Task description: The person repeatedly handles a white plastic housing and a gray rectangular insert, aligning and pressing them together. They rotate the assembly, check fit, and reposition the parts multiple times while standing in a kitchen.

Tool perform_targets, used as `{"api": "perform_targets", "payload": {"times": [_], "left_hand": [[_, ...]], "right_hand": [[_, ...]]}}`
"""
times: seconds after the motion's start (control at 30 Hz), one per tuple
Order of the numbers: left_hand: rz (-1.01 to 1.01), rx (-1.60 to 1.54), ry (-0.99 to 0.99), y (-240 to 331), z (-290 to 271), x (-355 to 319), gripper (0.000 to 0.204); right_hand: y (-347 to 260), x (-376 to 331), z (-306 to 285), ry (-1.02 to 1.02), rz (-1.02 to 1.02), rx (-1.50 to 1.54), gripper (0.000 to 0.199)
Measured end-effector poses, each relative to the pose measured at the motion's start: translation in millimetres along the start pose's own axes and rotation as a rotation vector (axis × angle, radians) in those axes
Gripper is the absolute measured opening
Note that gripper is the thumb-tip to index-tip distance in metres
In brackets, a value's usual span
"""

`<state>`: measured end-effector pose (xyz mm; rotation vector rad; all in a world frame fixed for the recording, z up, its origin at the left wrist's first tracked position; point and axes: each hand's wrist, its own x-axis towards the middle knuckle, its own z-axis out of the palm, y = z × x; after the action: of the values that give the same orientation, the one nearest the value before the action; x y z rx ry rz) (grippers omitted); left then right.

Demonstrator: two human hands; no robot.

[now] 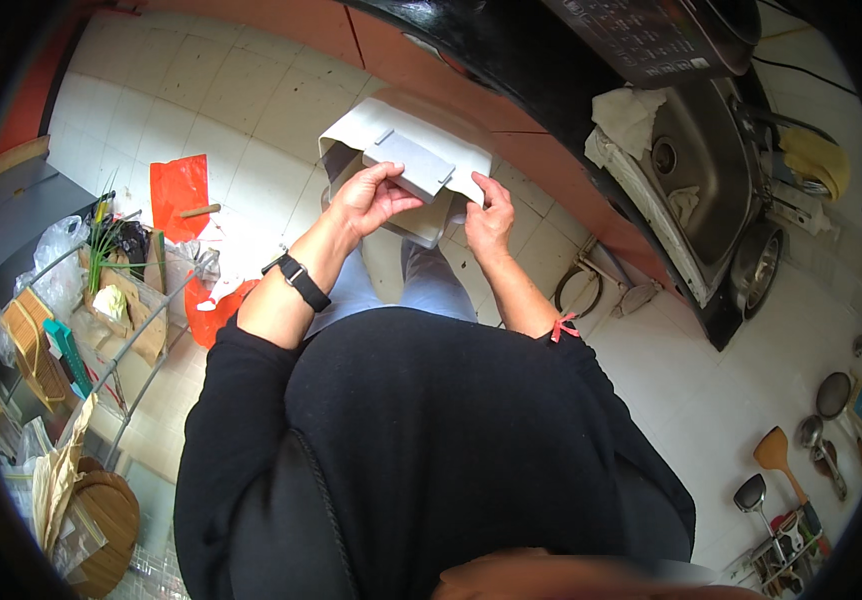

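Observation:
In front of my legs is a white plastic bin, tilted, with its rim toward me. Against its side lies a grey flat rectangular piece with raised ends; whether it is fixed to the bin I cannot tell. My left hand is closed on the grey piece, its thumb on the upper face and the fingers beneath. At the bin's right corner my right hand pinches the rim between thumb and fingers. The bin's inside is mostly hidden by the grey piece and my hands.
A black counter edge and a steel sink with a cloth stand at the right. On the left is a metal rack with bags, vegetables and boards. Red plastic bags lie on the tiled floor. Utensils hang lower right.

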<state>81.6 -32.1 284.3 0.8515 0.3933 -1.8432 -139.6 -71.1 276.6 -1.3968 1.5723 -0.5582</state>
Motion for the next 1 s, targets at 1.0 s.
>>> {"api": "perform_targets", "payload": {"times": [1.0], "left_hand": [[1.311,2.256,0.156,-3.4,22.6,-49.0,0.025]], "right_hand": [[0.7,-11.4,13.9,-0.066,0.005,-0.116,0.049]]}}
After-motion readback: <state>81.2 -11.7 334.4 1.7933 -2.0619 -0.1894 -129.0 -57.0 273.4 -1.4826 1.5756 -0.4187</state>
